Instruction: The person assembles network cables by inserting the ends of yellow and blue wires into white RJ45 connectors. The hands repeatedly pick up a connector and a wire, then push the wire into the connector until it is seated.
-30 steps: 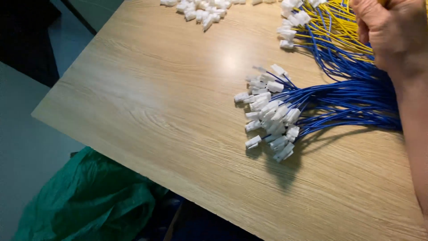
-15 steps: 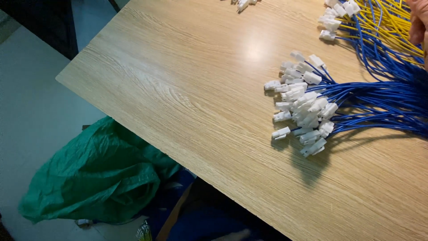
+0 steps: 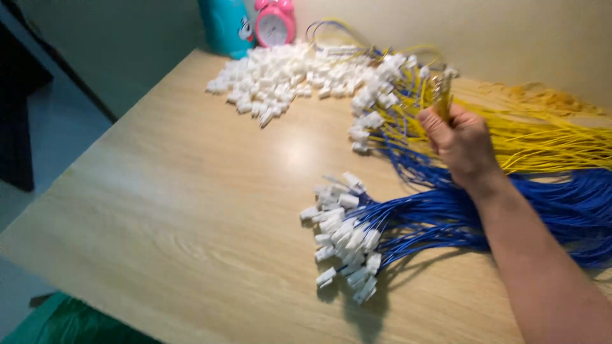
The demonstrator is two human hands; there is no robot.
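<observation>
- Reaching in from the near right, the right hand (image 3: pixel 462 143) is closing in a fist around a small bunch of yellow wires (image 3: pixel 441 95), their ends sticking up above the knuckles; the other hand is not showing.
- Nearest, a bundle of blue wires (image 3: pixel 446 220) is lying on the table, each wire ending in a white plastic connector (image 3: pixel 344 239), the connectors fanning out to the left.
- Just beyond and to the right, loose yellow wires (image 3: pixel 548 143) are spreading across the table, passing behind the hand.
- Farther off, a heap of loose white connectors (image 3: pixel 287 79) is sitting near the far edge.
- At the far wall a pink alarm clock (image 3: pixel 275 22) is standing beside a teal container (image 3: pixel 226 25).
- Everything is resting on a light wooden table (image 3: pixel 191 210); a green bag (image 3: pixel 70 322) is showing below its near left edge.
</observation>
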